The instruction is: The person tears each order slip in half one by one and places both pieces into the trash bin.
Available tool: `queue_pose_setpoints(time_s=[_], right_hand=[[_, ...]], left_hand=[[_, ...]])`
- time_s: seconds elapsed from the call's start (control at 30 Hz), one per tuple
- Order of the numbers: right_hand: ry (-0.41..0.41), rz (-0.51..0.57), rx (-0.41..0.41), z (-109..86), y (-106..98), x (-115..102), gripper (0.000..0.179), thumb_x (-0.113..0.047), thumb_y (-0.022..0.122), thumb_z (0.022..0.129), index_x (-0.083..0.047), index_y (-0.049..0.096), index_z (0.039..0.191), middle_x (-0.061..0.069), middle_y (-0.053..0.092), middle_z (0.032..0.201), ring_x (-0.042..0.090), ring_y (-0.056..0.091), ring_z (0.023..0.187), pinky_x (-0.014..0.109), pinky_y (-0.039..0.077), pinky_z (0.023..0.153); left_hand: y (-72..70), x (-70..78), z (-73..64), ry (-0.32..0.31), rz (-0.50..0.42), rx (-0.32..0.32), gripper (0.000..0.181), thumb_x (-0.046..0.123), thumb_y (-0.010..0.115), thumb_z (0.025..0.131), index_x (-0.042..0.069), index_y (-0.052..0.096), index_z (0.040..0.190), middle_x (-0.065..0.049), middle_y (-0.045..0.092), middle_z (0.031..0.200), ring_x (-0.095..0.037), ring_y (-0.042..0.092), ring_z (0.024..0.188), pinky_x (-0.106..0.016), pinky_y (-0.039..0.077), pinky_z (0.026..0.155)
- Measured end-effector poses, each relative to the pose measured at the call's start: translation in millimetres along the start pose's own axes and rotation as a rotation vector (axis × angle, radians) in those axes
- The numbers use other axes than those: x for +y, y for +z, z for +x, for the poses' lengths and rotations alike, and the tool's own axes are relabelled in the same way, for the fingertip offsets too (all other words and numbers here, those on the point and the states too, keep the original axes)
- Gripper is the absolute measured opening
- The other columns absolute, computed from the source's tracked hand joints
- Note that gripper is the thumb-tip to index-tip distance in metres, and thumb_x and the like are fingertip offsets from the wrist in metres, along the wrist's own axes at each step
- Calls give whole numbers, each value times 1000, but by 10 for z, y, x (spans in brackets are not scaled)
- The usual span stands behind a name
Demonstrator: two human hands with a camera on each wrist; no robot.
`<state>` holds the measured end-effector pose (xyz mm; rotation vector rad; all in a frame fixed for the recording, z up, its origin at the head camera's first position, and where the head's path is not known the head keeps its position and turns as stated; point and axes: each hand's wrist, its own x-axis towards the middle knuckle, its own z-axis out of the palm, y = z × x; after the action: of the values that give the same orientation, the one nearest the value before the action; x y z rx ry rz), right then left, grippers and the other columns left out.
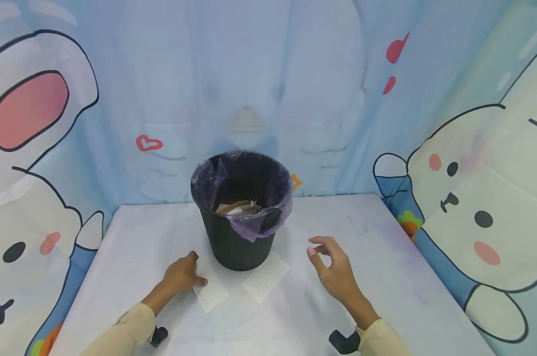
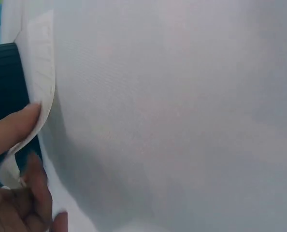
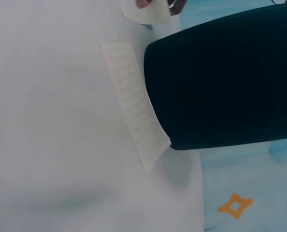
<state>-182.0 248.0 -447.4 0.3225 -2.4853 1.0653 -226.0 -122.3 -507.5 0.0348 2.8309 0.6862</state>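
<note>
At the front left of the bin, my left hand [image 1: 184, 274] pinches a sheet of paper [image 1: 211, 291] by its left edge. In the left wrist view the paper [image 2: 46, 72] bends up under the thumb, with fingers behind it. A second sheet with printed lines [image 1: 266, 278] lies at the foot of the black bin [image 1: 239, 247], and its rows of lines also show in the right wrist view. My right hand [image 1: 336, 271] hovers to the right of the bin, fingers loosely bent, nothing between thumb and forefinger.
A purple plastic liner [image 1: 261, 225] hangs over the bin's rim. Inside lie scraps of brown and white waste [image 1: 241, 207]. The bin stands toward the back of a white-covered table [image 1: 361, 217], before a blue curtain [image 1: 179, 89] printed with cartoon rabbits.
</note>
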Motion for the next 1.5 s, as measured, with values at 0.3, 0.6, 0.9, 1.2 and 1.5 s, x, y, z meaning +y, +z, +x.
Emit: queue_pose_setpoints(time_s=[0.3, 0.6, 0.9, 1.2, 1.5], right_hand=[[-115, 102, -169, -106, 323, -107, 13, -17, 66, 97, -14, 68, 110, -5, 70, 106, 6, 64, 96, 35, 55, 87], [-173, 272, -427, -150, 663, -449, 15, -24, 63, 101, -14, 68, 111, -4, 72, 105, 5, 63, 94, 28, 56, 84], [-225, 412, -529, -14, 876, -791, 24, -23, 61, 102, -9, 64, 120, 0, 71, 113, 9, 66, 100, 28, 57, 84], [-177, 497, -434, 75, 923, -930, 20, -17, 63, 99, -12, 67, 117, 4, 72, 111, 9, 64, 99, 28, 56, 80], [-186, 634, -358, 111, 930, -956, 14, -7, 61, 99, -4, 70, 109, 14, 73, 102, 8, 66, 87, 30, 60, 71]], left_hand=[[-288, 23, -364, 81, -181, 27, 52, 20, 79, 85, -10, 63, 124, -25, 68, 120, -41, 65, 112, -55, 53, 94], [-644, 216, -841, 162, -433, 75, 32, 18, 79, 86, 2, 72, 113, -1, 74, 97, -13, 63, 83, -33, 53, 72], [-687, 341, -1064, 213, -657, 110, 25, 20, 78, 87, 5, 72, 106, -5, 73, 97, -18, 61, 82, -29, 55, 69], [-619, 416, -1102, 226, -812, 195, 16, 17, 78, 87, 7, 73, 99, -5, 73, 94, -16, 63, 82, -28, 55, 72], [-528, 482, -1113, 237, -907, 212, 17, 17, 78, 88, 5, 72, 99, -8, 74, 94, -14, 63, 79, -28, 54, 70]])
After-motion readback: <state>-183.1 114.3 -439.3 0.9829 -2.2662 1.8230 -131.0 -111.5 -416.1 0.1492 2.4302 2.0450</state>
